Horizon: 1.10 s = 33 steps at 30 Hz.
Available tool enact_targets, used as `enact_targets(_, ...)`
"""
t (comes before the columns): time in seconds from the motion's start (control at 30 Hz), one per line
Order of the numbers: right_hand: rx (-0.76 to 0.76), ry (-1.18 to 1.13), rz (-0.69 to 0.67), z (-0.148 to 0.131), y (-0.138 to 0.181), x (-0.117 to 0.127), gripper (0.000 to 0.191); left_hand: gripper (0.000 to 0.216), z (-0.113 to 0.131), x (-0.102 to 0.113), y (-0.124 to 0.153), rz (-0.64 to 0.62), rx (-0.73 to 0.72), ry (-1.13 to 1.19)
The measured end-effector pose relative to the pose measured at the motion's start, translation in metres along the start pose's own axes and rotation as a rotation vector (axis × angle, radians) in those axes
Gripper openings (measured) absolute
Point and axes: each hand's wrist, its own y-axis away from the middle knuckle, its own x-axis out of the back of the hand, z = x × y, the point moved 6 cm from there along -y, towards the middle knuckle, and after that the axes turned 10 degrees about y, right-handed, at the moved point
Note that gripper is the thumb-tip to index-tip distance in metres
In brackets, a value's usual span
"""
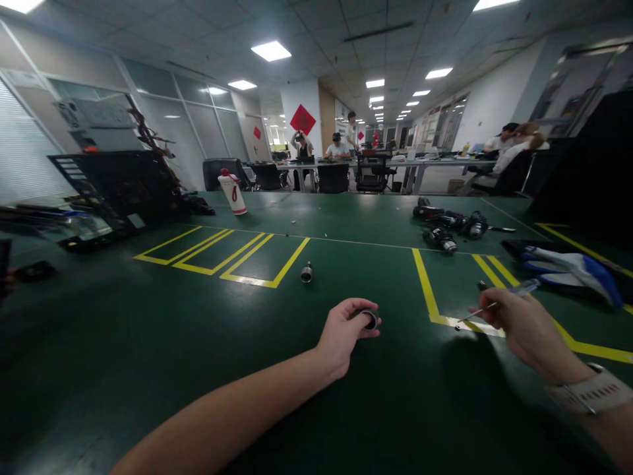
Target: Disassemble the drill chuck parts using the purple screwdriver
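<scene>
My left hand (343, 333) is closed round a small dark ring-shaped part (369, 319), held just above the green table (198, 330). My right hand (524, 326), with a white watch at the wrist, pinches a thin screwdriver (499, 300) whose tip points left and down towards the yellow tape line (430, 297). A small metal cylinder (306, 272) lies on the table ahead of my left hand. A tiny dark piece (482, 285) lies near the screwdriver.
Several black camera-like parts (448, 227) lie at the far right. A blue and white cloth (573, 267) lies to the right. A white bottle (233, 191) and a black rack (116, 188) stand at the left. Other people sit at far desks (341, 150).
</scene>
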Motion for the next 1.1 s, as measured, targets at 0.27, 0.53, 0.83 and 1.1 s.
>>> enact_targets(0.27, -0.099, 0.064, 0.029, 0.026, -0.011, 0.006, 0.021, 0.020, -0.003, 0.002, -0.001, -0.021, 0.056, 0.057)
enact_targets(0.53, -0.096, 0.154, 0.008, 0.026, -0.011, 0.002, 0.018, 0.030, -0.004, 0.000, 0.004, -0.046, 0.087, 0.078)
enact_targets(0.83, -0.144, -0.029, -0.113, 0.029, -0.004, -0.012, 0.016, 0.034, -0.003, -0.001, 0.003, -0.073, 0.035, 0.025)
enact_targets(1.1, 0.132, -0.242, -0.434, -0.031, 0.057, -0.059, 0.022, 0.032, 0.001, -0.003, 0.006, -0.052, -0.011, -0.068)
